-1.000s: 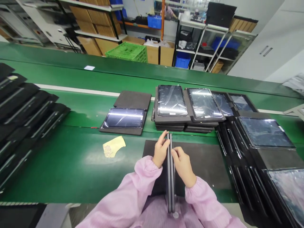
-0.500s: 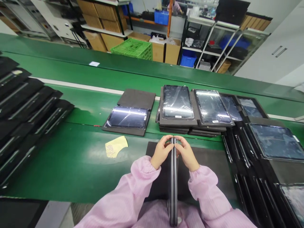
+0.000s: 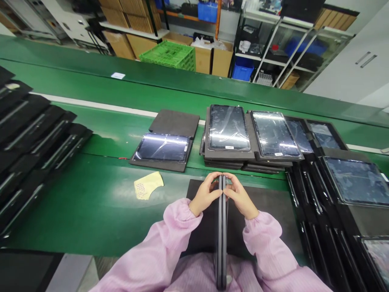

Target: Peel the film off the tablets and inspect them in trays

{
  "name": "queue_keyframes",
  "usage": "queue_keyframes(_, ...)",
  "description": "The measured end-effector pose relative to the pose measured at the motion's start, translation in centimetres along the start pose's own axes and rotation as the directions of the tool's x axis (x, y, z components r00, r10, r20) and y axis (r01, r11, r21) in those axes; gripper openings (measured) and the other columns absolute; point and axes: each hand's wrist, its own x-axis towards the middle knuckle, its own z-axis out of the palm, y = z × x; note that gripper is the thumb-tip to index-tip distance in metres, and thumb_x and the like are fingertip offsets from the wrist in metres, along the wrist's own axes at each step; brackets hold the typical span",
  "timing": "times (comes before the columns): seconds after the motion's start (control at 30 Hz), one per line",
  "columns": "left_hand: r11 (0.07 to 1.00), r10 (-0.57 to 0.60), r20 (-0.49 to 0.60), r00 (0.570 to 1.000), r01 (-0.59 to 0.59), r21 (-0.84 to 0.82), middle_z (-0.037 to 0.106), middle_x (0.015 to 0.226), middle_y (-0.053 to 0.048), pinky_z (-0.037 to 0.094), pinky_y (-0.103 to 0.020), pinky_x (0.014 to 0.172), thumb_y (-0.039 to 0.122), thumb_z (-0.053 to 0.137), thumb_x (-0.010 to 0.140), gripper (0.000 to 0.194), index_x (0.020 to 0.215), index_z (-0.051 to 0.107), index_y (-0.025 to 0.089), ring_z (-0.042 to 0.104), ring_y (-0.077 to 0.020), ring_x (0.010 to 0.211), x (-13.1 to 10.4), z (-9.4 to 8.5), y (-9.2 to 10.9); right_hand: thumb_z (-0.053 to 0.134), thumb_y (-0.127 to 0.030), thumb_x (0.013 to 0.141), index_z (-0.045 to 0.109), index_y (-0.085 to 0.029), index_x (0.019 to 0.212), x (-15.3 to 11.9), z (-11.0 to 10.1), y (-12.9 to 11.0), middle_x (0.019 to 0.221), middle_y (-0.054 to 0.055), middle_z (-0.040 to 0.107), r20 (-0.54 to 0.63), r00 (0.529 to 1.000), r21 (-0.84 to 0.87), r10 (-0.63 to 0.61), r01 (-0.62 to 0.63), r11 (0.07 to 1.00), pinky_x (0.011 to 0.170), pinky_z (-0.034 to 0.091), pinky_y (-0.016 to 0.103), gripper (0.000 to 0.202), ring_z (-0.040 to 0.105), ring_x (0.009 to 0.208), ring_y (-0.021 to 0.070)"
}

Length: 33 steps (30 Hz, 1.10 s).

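Two slim grey-edged tablets (image 3: 221,235) stand on edge, side by side, in front of my body, seen along their narrow sides. At their far end my left hand (image 3: 206,194) is closed on the left side, fingertips on the far edge and thumb on the near edge. My right hand (image 3: 240,194) grips the same end from the right in a matching way. A thin clear film shows on the right tablet's side. Below them lies a black mat (image 3: 270,211). The tablets' faces are hidden from me.
Film-covered tablets on dark foam pads (image 3: 229,127) are piled ahead and to the right. One tablet (image 3: 162,148) lies on foam at centre left, near a torn yellow paper (image 3: 148,185). Leaning black foam stacks (image 3: 36,134) fill the left side of the green table (image 3: 100,202).
The view has tilted down slightly. Both hands keep their hold on the pair of tablets, their thumbs a little lower along the edges.
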Motion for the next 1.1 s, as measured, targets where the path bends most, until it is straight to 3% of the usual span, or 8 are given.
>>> queue_keyframes(0.13, 1.0, 0.0, 0.037, 0.999, 0.001, -0.015, 0.049, 0.117, -0.01, 0.038, -0.039, 0.099, 0.02, 0.065, 0.066, 0.047, 0.111, 0.055, 0.018, 0.047, -0.0275, 0.114, -0.1, -0.3, -0.2, 0.061, -0.021, 0.071, 0.043, -0.024, 0.118, -0.1, -0.5, 0.1, 0.06, -0.007, 0.05, 0.081, 0.997, 0.012, -0.012, 0.011, 1.0, 0.054, 0.042, 0.024, 0.05, 0.05, 0.053, 0.0115)
queue_keyframes(0.43, 0.999, 0.035, 0.118, 0.992, -0.031, -0.031, 0.044, 0.121, -0.009, 0.034, -0.041, 0.103, 0.02, 0.063, 0.069, 0.051, 0.117, 0.047, 0.02, 0.044, -0.027, 0.118, 0.0, -0.7, -1.1, 0.063, -0.021, 0.07, 0.042, -0.026, 0.119, -0.1, -0.6, 0.2, 0.073, -0.004, 0.053, 0.091, 0.996, 0.016, -0.002, 0.001, 1.0, 0.057, 0.042, 0.026, 0.053, 0.049, 0.058, 0.0118)
queue_keyframes(0.67, 0.997, 0.067, 0.173, 0.983, -0.061, -0.041, 0.039, 0.13, -0.011, 0.032, -0.042, 0.104, 0.02, 0.065, 0.068, 0.061, 0.125, 0.042, 0.02, 0.037, -0.0287, 0.126, -0.3, -0.8, -1.4, 0.064, -0.02, 0.071, 0.036, -0.027, 0.132, -0.6, -0.9, 0.1, 0.076, -0.004, 0.054, 0.125, 0.992, -0.037, 0.007, -0.002, 0.999, 0.064, 0.042, 0.027, 0.068, 0.048, 0.062, 0.0116)
queue_keyframes(0.97, 0.994, 0.102, 0.148, 0.984, -0.097, -0.042, 0.039, 0.133, -0.013, 0.035, -0.042, 0.104, 0.03, 0.067, 0.07, 0.063, 0.127, 0.043, 0.019, 0.039, -0.0291, 0.125, 0.0, -0.9, -1.9, 0.065, -0.022, 0.069, 0.038, -0.023, 0.138, -0.8, -0.7, 0.1, 0.067, -0.005, 0.053, 0.052, 0.998, -0.039, -0.04, 0.042, 0.998, 0.062, 0.047, 0.029, 0.074, 0.05, 0.061, 0.0126)
queue_keyframes(1.1, 0.992, 0.123, 0.069, 0.99, -0.123, 0.0, 0.028, 0.146, -0.012, 0.029, -0.041, 0.11, 0.039, 0.063, 0.077, 0.066, 0.135, 0.037, 0.021, 0.025, -0.0272, 0.136, -2.0, 0.0, -3.3, 0.063, -0.027, 0.073, 0.032, -0.022, 0.142, -2.0, 0.0, 1.6, 0.076, -0.002, 0.06, -0.028, 0.995, -0.153, -0.099, 0.093, 0.984, 0.077, 0.048, 0.037, 0.076, 0.055, 0.07, 0.0161)
